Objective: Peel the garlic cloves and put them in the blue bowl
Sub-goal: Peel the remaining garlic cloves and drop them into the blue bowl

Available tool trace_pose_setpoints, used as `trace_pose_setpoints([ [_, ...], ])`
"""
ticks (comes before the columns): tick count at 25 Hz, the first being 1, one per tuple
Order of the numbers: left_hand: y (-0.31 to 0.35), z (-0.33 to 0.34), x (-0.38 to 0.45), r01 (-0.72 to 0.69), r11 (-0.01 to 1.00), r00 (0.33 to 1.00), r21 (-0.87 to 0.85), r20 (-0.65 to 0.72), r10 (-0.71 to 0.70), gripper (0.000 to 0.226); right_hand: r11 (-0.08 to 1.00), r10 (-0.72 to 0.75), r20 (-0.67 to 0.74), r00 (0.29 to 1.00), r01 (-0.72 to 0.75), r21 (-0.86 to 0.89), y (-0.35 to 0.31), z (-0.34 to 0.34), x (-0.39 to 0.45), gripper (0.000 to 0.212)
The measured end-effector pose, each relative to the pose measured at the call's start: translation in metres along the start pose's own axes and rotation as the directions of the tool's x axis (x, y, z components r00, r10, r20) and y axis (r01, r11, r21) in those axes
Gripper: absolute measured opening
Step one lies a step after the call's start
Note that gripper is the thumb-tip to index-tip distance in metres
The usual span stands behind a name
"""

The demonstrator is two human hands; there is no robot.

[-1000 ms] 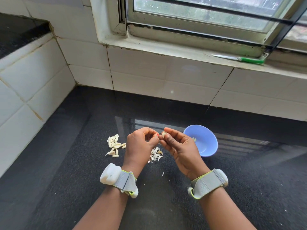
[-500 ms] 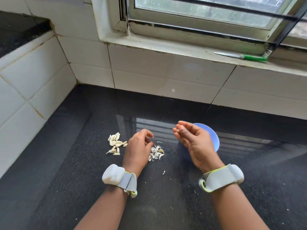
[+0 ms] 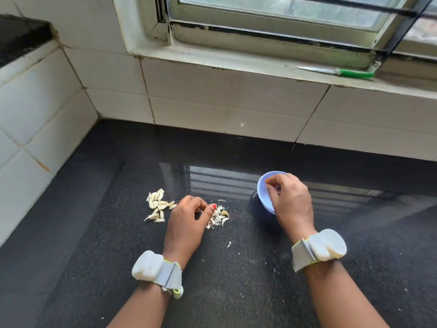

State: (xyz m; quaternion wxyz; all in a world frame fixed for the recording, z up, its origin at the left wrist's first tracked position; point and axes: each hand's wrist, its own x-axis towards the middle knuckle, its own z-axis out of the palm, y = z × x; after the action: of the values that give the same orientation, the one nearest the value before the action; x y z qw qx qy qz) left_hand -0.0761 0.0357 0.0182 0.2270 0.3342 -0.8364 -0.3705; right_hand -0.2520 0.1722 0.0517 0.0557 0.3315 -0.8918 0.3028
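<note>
1. One bowl (image 3: 264, 197), by the counter's (image 3: 94, 233) far right.
2. One knife (image 3: 335, 71) on the sill (image 3: 236, 60).
3. Two hands: left (image 3: 186, 223), right (image 3: 290, 202).
4. Two wristbands (image 3: 157, 271).
5. One clove pile (image 3: 158, 205), too clustered to count; one peel pile (image 3: 218, 217).

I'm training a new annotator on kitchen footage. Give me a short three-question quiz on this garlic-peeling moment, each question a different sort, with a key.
1. True or false: the right hand is over the blue bowl.
2. Which lies nearer the left hand? A) the knife on the window sill B) the pile of garlic skins C) the wall tiles
3. Fill in: the unpeeled garlic cloves lie on the person's ___ side of the skins.

Key: 1 true; 2 B; 3 left.
</note>
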Motion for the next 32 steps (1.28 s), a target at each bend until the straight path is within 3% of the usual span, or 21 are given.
trace_pose_setpoints([
  [2,-0.002,0.001,0.001,0.004,1.0,1.0,-0.006,0.007,-0.004,0.014,0.984,-0.15,0.039,0.988,0.145,0.107,-0.023,0.012,-0.008,0.01],
  [4,-0.001,0.002,0.001,0.005,1.0,1.0,-0.016,0.005,-0.005,0.014,0.974,-0.208,0.203,0.957,0.183,0.134,-0.038,0.03,-0.021,0.012],
  [6,0.001,0.003,0.001,0.017,0.999,1.0,-0.029,0.005,-0.017,0.008,0.978,-0.206,0.312,0.927,0.187,0.09,-0.043,0.047,-0.033,0.009],
  [9,0.001,0.001,0.001,0.018,1.0,1.0,-0.016,-0.021,-0.018,0.014,0.978,-0.204,0.327,0.923,0.206,0.03,-0.047,0.055,-0.039,0.007],
  [12,0.002,-0.001,0.002,0.016,1.0,0.999,-0.022,-0.042,-0.017,0.005,0.976,-0.18,0.362,0.915,0.212,-0.049,-0.051,0.052,-0.036,0.014],
  [15,0.008,-0.001,0.001,0.055,0.992,0.998,-0.111,-0.032,-0.059,0.006,0.987,-0.102,0.275,0.956,0.062,0.149,-0.055,0.041,-0.036,0.015],
  [18,0.016,0.002,0.002,0.187,0.906,0.982,-0.381,0.059,-0.178,0.011,0.891,0.03,0.284,0.958,-0.154,0.427,-0.06,0.031,-0.035,0.031],
  [20,0.019,0.003,0.001,0.247,0.833,0.968,-0.494,0.091,-0.233,0.013,0.824,0.076,0.313,0.947,-0.236,0.516,-0.062,0.028,-0.035,0.035],
  [28,0.018,-0.002,-0.002,0.234,0.846,0.97,-0.48,0.05,-0.239,0.007,0.812,0.016,0.295,0.955,-0.184,0.554,-0.069,0.024,-0.032,0.032],
  [32,0.022,-0.001,-0.001,0.345,0.69,0.928,-0.636,0.121,-0.352,0.007,0.743,0.034,0.383,0.923,-0.28,0.608,-0.067,0.024,-0.025,0.031],
])
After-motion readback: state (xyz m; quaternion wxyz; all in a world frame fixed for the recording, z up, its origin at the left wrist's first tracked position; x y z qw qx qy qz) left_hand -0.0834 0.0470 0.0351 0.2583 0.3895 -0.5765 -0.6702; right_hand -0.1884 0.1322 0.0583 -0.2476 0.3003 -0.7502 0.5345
